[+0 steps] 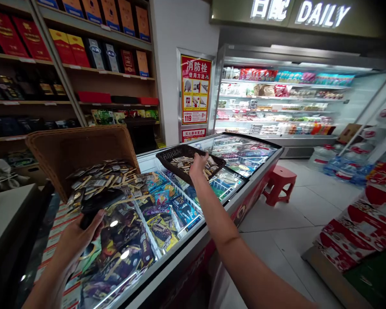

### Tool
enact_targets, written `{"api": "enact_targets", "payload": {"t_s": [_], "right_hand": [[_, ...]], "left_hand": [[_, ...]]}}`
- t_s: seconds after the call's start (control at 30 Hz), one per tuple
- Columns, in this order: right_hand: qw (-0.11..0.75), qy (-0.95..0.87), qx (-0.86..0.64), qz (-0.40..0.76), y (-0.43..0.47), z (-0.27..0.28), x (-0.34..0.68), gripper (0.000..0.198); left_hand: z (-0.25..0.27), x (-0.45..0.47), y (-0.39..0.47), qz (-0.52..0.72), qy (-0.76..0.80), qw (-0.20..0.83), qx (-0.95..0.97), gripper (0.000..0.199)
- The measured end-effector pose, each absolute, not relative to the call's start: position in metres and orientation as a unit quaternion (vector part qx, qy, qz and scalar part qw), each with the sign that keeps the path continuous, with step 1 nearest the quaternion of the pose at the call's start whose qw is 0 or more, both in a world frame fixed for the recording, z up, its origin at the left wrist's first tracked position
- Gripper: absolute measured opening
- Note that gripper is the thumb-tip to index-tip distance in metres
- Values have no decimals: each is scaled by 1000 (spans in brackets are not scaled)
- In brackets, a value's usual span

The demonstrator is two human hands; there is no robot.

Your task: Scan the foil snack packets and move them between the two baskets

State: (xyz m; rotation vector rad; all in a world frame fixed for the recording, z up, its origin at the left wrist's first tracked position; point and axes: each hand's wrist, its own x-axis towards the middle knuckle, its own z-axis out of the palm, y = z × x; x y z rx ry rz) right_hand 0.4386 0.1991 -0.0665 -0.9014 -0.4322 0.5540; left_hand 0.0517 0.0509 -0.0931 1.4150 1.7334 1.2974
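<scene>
My left hand (88,227) is wrapped round the dark handle of a black scoop (103,199). The scoop's head lies at the mouth of a tipped brown wicker basket (83,143), against a heap of small flat packets (99,176) spilling from it. Further right, my right hand (198,166) is over a shallow dark woven tray (169,153) with similar small packets (182,162) in it. Its fingers look curled among the packets; what they hold is hidden. Both baskets are above a chest freezer (176,257) filled with colourful wrapped packs.
A red plastic stool (279,184) stands beyond the freezer's right side. Red cartons (357,231) are stacked at the right, with large water bottles (344,167) behind. Shelves of boxed goods (99,56) line the left, and a lit refrigerated case (283,103) stands at the back.
</scene>
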Motion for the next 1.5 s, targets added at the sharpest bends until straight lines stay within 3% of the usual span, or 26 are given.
{"api": "enact_targets", "payload": {"t_s": [0.13,0.27,0.37,0.57,0.77,0.83,0.93,1.03,1.2,1.37,1.5], "right_hand": [[792,-316,-403,332,195,-96,374,51],[622,-463,-492,395,190,-124,300,30],[535,-506,-574,359,198,-132,272,38],[490,-573,-587,296,233,-135,271,60],[332,-715,-578,208,239,-138,284,39],[344,-727,-574,157,233,-138,289,47],[466,-656,-579,135,222,-139,295,45],[576,-566,-534,252,210,-147,293,35],[611,-417,-417,528,188,-166,281,21],[663,-377,-335,554,170,-158,281,26],[703,-377,-295,525,161,-144,285,43]], "left_hand": [[-88,48,46,530,622,294,496,71],[-88,43,47,575,616,308,442,76],[-90,40,48,593,608,320,420,79],[-83,50,39,587,602,323,434,72],[-80,56,35,564,599,327,465,66],[-82,56,36,558,601,330,467,66],[-84,57,39,557,602,334,465,65],[-84,60,39,552,607,339,461,67],[-85,65,40,532,625,339,461,69],[-85,64,40,533,620,336,468,67],[-79,67,35,534,618,324,477,65]]}}
